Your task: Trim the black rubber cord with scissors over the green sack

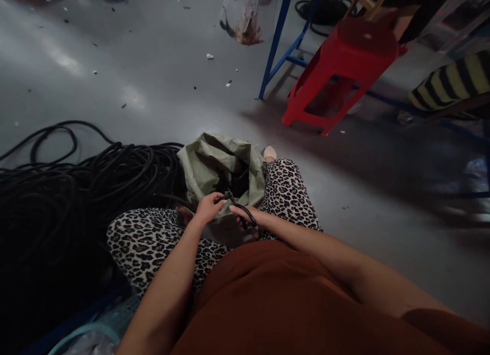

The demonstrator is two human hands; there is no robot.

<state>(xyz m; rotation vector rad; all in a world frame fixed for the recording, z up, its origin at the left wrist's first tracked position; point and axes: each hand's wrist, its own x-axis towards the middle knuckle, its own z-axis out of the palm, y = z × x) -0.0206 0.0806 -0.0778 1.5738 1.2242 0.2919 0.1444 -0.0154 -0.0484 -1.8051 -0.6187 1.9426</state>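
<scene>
My right hand is closed around the black handles of a pair of scissors, whose blades point up and left over a sack. Just to the left, my left hand pinches a black cable with its end by the blades. Both hands are above the near rim of an open greenish woven sack that stands between my knees. Dark pieces lie inside it, too shadowed to make out singly. A large heap of black cable lies on the left, and a length runs from it toward my left hand.
A red plastic stool stands by a blue metal frame at the upper right. A clear plastic bag is at the top. Small scraps dot the grey floor. A light-blue basket sits at lower left.
</scene>
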